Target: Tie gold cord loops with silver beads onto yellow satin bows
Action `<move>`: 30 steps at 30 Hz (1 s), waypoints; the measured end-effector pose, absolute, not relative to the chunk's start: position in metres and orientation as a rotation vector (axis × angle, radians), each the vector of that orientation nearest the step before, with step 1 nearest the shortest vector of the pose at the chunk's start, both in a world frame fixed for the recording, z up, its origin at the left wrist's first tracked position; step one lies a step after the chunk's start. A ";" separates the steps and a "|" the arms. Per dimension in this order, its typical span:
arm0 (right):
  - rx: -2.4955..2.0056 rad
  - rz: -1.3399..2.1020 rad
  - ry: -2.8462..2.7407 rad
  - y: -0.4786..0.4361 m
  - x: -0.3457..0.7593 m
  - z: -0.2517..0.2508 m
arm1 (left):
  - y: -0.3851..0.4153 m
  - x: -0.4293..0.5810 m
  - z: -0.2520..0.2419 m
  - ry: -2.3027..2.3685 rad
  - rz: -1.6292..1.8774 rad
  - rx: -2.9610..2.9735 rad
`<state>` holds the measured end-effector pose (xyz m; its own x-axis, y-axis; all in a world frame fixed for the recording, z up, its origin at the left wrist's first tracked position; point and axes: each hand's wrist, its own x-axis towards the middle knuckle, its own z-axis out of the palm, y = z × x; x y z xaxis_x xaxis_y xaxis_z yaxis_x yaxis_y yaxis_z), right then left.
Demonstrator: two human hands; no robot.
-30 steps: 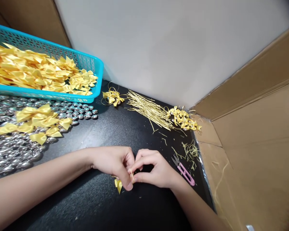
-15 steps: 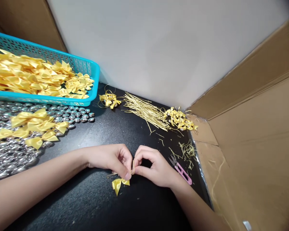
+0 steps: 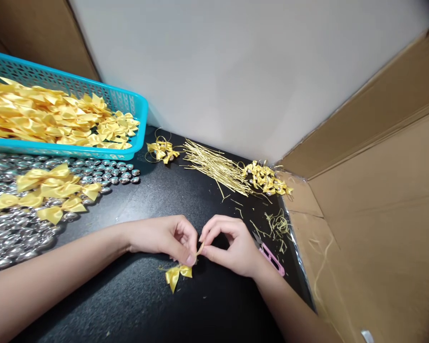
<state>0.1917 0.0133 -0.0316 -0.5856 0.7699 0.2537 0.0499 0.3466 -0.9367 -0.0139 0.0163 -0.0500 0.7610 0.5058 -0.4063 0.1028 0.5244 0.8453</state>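
Observation:
In the head view, my left hand (image 3: 177, 240) pinches a thin gold cord (image 3: 200, 248) between thumb and forefinger. My right hand (image 3: 227, 243) grips the cord's other part with thumb and fingertips, just to the right. A yellow satin bow (image 3: 178, 275) hangs or lies right below my left thumb; whether it touches the table cannot be made out. The cord's stray end shows left of the bow. Pink thread snips (image 3: 271, 257) lie beside my right wrist, partly covered by it.
A turquoise basket (image 3: 139, 107) full of yellow bows stands at the back left. Silver beads (image 3: 17, 233) spread before it, with several bows (image 3: 57, 186) on top. Cut gold cords (image 3: 214, 166), corded bows (image 3: 266, 177) and cord scraps (image 3: 279, 224) lie along the wall and right edge.
My right hand has drawn slightly up and right, pulling the cord from a small loop into a straighter strand. My left hand stays almost in place above the bow.

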 end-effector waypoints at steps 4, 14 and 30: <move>-0.832 1.383 -1.715 0.014 0.192 -0.035 | 0.016 -0.016 -0.054 0.627 0.268 0.954; -0.960 1.982 -1.176 0.016 0.190 -0.029 | 0.016 -0.016 -0.057 0.617 0.305 0.954; -0.926 2.340 -0.587 0.015 0.187 -0.029 | 0.014 -0.017 -0.059 0.609 0.306 1.014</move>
<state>0.1869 0.0154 -0.0286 -0.6111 0.6294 -0.4799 -0.3282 -0.7533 -0.5700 -0.0174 0.0139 -0.0588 0.7950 0.5080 -0.3316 0.0366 0.5054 0.8621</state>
